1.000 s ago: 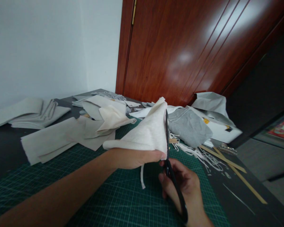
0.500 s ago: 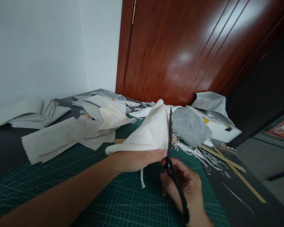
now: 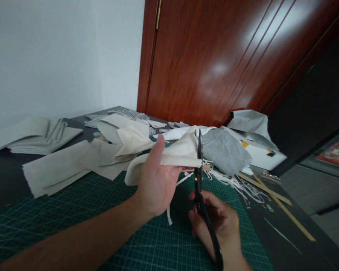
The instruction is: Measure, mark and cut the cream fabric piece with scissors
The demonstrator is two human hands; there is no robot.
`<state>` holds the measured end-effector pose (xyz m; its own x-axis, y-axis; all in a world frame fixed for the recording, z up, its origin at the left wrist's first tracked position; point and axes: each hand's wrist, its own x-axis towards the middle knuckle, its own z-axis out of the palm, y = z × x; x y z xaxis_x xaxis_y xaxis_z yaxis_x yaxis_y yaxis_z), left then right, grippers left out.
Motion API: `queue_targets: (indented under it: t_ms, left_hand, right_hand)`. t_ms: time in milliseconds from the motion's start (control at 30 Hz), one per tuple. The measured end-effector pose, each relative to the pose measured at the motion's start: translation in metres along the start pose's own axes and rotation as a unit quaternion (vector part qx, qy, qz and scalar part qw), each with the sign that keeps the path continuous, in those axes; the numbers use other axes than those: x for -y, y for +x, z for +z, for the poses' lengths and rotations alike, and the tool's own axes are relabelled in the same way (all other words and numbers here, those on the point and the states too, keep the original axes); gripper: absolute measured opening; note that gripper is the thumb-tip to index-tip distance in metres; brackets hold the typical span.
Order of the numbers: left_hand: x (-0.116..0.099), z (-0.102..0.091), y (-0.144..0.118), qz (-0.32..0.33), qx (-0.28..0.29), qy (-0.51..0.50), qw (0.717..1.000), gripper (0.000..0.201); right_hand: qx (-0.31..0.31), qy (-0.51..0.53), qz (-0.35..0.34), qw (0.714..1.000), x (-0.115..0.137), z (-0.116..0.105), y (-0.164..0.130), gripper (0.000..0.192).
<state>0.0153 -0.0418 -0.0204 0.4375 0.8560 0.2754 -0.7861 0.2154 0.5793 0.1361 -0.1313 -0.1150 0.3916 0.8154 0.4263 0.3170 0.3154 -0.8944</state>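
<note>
Head view: the left hand (image 3: 155, 182) grips a folded piece of cream cloth (image 3: 177, 154), lifted above a green cutting mat (image 3: 147, 241) on the tabletop. The right hand (image 3: 219, 224) is wrapped around black scissors (image 3: 200, 188), blades upright against the cloth's right edge. Grey fabric (image 3: 226, 150) lies just behind.

Open room is found on the green cutting mat (image 3: 73, 222) at lower left of the frame. The upper left is blocked by cream fabric pieces (image 3: 73, 165) and a folded stack (image 3: 31, 133). To the right, passage is hindered by grey cloth (image 3: 226, 150), white trimmings (image 3: 243, 186) and wooden strips (image 3: 285, 214).
</note>
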Motion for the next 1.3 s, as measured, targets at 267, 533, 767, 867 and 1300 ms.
queue_targets:
  t_ms: [267, 533, 767, 867, 1300]
  left_hand:
    - [0.003, -0.002, 0.003, 0.005, -0.074, -0.042, 0.996, 0.058]
    - [-0.017, -0.001, 0.013, 0.069, -0.019, -0.040, 0.997, 0.058]
    - [-0.021, -0.006, 0.021, 0.100, -0.035, -0.002, 0.994, 0.051]
    - [-0.021, -0.008, 0.020, 0.088, -0.031, 0.045, 0.995, 0.052]
    - [-0.021, -0.015, 0.016, 0.038, 0.002, 0.118, 0.992, 0.021]
  right_hand:
    - [0.007, -0.011, 0.030, 0.999, 0.004, 0.000, -0.002, 0.021]
    - [0.014, -0.007, 0.016, 1.000, -0.003, 0.001, -0.002, 0.021]
    - [0.001, 0.000, 0.014, 1.000, -0.004, 0.003, -0.002, 0.022]
    - [0.010, -0.006, 0.024, 1.000, -0.004, 0.001, -0.001, 0.023]
    - [0.031, 0.012, 0.008, 0.999, 0.004, -0.002, 0.003, 0.021]
